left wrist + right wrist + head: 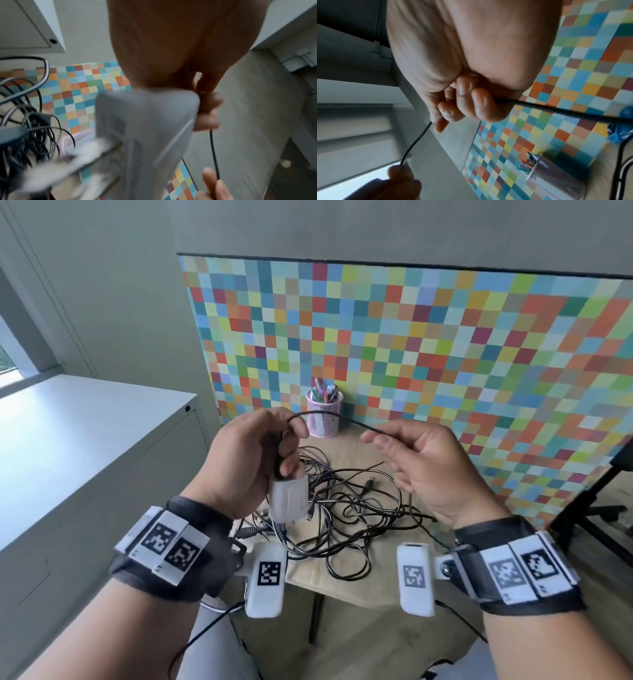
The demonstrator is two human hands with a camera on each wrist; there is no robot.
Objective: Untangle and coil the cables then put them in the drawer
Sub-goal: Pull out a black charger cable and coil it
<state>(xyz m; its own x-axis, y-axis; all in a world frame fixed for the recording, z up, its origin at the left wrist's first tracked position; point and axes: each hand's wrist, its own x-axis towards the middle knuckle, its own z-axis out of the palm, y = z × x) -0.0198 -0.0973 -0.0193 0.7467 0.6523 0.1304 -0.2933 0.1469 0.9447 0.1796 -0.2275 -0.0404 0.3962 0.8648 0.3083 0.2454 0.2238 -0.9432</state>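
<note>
You have one pink pen cup (324, 414) and one white adapter (287, 498) before you. The tangled cables (346, 508) cannot be counted.

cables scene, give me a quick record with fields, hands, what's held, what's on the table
left hand: grips a white power adapter and one end of a thin black cable
right hand: fingers curled, pinching the same cable further along
held cable: spans between both hands, above the table
cable pile: tangled black cables, loose on the wooden table
pen holder: pink mesh, pens inside, at the table's back edge by the colourful checkered panel
drawer: not identifiable
</note>
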